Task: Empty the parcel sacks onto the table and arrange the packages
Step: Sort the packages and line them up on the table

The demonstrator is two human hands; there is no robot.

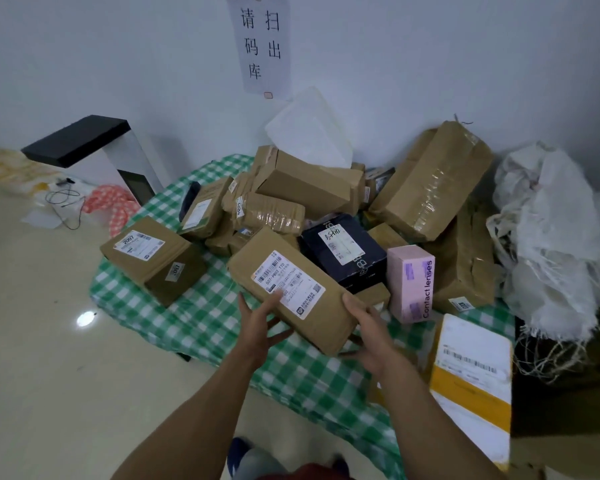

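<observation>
Packages are lying heaped across the back of the table, which is wearing a green checked cloth. One of them, a flat brown box with a white label, is sitting at the front of the heap between both hands. Its near end is hanging clear of the cloth; whether its far end is resting on the pile cannot be told. Bare cloth is showing in front of it and to its left, running out to the table's left edge. There a box marked 2097 is sitting at the corner, with floor opening beyond. To the right, room is getting tighter: a black box is lying just behind the held one, a pink box is standing upright just beside it, and a yellow-and-white parcel is lying at the right front edge. A white woven sack is slumping past the table's right side.

The left hand is gripping the box's near left edge, one finger lying over the label and the others reaching under. The right hand is gripping the near right corner, thumb on top and fingers tucking beneath. Both forearms are reaching forward and converging on the box.
</observation>
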